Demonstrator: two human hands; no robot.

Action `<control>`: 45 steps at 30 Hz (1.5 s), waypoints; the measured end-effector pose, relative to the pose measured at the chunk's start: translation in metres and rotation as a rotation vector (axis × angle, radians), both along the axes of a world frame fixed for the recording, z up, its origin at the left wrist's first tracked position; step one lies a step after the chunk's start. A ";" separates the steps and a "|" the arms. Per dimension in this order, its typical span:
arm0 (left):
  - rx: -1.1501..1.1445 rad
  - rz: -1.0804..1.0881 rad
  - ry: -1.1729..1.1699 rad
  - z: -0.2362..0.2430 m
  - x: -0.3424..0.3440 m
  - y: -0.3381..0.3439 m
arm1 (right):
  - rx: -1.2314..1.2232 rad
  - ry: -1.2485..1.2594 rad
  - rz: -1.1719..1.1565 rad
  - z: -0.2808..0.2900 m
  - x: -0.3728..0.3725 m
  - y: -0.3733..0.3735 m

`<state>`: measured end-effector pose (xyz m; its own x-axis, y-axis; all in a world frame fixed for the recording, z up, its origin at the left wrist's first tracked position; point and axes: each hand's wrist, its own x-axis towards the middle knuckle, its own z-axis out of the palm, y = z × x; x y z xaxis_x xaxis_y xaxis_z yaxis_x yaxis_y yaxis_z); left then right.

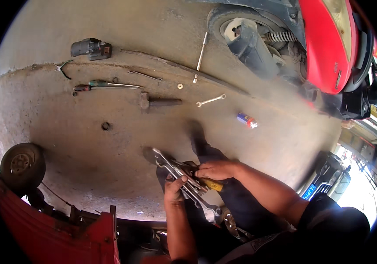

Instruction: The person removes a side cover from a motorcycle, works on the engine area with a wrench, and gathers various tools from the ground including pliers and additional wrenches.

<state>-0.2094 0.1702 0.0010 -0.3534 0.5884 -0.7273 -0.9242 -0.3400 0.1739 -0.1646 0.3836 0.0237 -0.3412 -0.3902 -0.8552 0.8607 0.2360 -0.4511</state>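
Note:
My left hand (pixel 176 188) is closed round a bundle of metal wrenches (pixel 201 201), held above my lap. Their ends stick out on both sides of the fist, one pointing up past my knees. My right hand (pixel 217 170) reaches in from the right, its fingers closed at the bundle's upper side. Just under those fingers shows a yellow-handled tool (pixel 213 184), whose head is hidden among the wrenches. Ahead on the floor lie a combination wrench (pixel 211 100), a hammer (pixel 162 102) and a thin wrench (pixel 145 75).
Farther off lie screwdrivers (pixel 109 85), pliers (pixel 64 69), a dark power tool (pixel 91 49) and a long socket bar (pixel 201 57). A blue-and-red can (pixel 247 120) lies at right. A red scooter (pixel 329 44) stands far right; a red cart (pixel 65 233) with a wheel (pixel 22 163) stands near left.

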 end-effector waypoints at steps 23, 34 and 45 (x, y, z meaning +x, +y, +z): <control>0.019 0.637 0.284 0.052 -0.288 -0.169 | 0.778 0.885 0.742 -0.164 -0.600 -0.175; -0.537 0.939 0.025 0.051 -0.304 -0.334 | 1.010 0.862 1.192 -0.357 -0.755 -0.209; -0.322 0.962 -0.140 0.155 -0.319 -0.374 | 0.502 0.204 0.135 -0.041 -0.747 -0.277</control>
